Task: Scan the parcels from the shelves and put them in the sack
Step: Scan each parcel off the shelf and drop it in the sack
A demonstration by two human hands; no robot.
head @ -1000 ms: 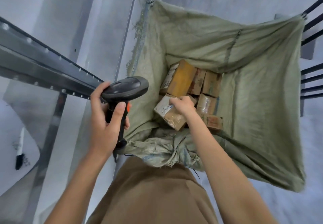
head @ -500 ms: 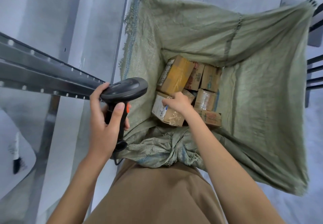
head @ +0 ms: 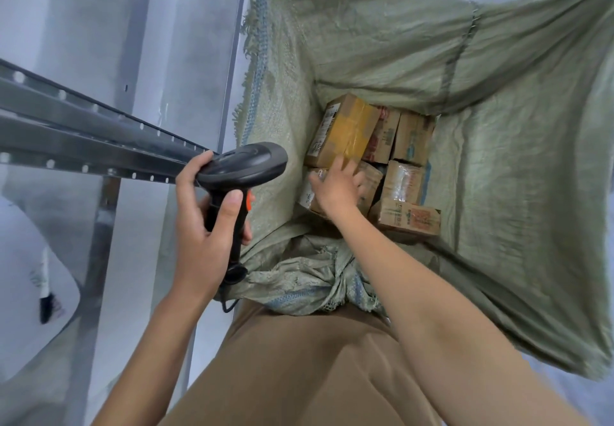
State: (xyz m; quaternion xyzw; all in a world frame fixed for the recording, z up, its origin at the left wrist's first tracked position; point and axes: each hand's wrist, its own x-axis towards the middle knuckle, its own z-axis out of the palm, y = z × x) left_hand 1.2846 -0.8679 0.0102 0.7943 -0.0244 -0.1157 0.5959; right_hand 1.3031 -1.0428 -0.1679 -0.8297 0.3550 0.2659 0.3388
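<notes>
A wide green woven sack (head: pixel 518 166) hangs open in front of me with several cardboard parcels at its bottom. My right hand (head: pixel 335 186) reaches down into it, fingers spread and straight, resting on the nearest taped parcel (head: pixel 372 180), which it partly hides. A yellow-taped parcel (head: pixel 345 130) lies just beyond the fingertips. My left hand (head: pixel 202 226) grips the handle of a black barcode scanner (head: pixel 246 166), held at the sack's left edge with its head pointing right.
A grey perforated metal shelf beam (head: pixel 83 133) runs in from the left, on an upright post (head: pixel 96 226). A white bag with a black mark (head: pixel 36 279) lies lower left. The sack's near rim (head: pixel 309 279) is bunched against my brown clothing.
My right hand has lowered the taped parcel to the sack's bottom and its fingers have opened over it. The view has tipped down slightly; the scanner hand stays put.
</notes>
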